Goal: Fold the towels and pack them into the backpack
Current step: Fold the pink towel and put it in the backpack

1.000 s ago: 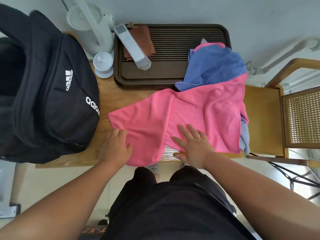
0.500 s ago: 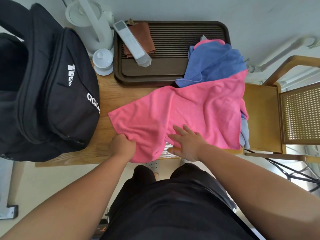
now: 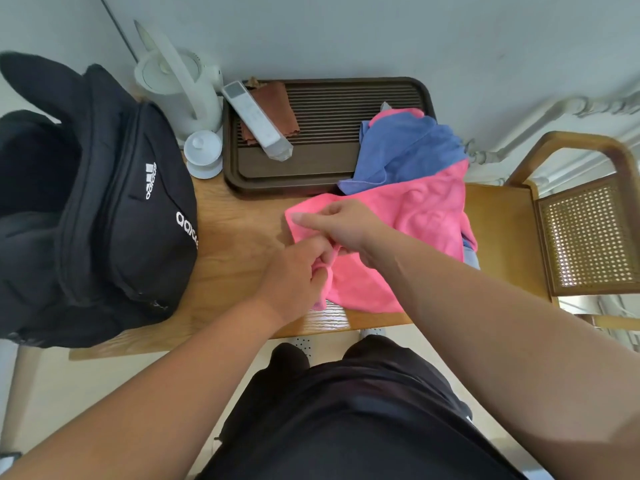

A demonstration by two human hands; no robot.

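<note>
Take the dark tray [image 3: 298, 164] at the back of the table [image 3: 239, 237] as your mark. The pink towel [image 3: 426, 230] lies bunched just in front of the tray's right end, and its upper part laps onto the tray's front rim. Your right hand [image 3: 343, 223] is in front of the tray's middle, pinching the towel's left edge between thumb and fingers and holding that edge a little off the wood. Your left hand [image 3: 294, 275] is nearer to you than the tray and just below the right hand. Its fingers are curled round a fold of the same towel at its near edge, so both hands are holding the pink cloth and almost touch each other. The blue towel [image 3: 408, 147] is heaped on the tray's right end, partly under the pink one. The backpack [image 3: 104, 209] stands well to the left of the tray, on the table's left end, with its logo panel facing up; you cannot tell from here whether the main compartment is open. A white kettle [image 3: 176, 95] and a lidded cup [image 3: 203, 154] stand just beside the tray's left rim. A white bar-shaped device [image 3: 258, 121] lies slantwise on a brown cloth [image 3: 277, 105] in the tray's left part. A wooden chair [image 3: 588, 237] with a cane panel stands to the right of the tray, beyond the table's end.
</note>
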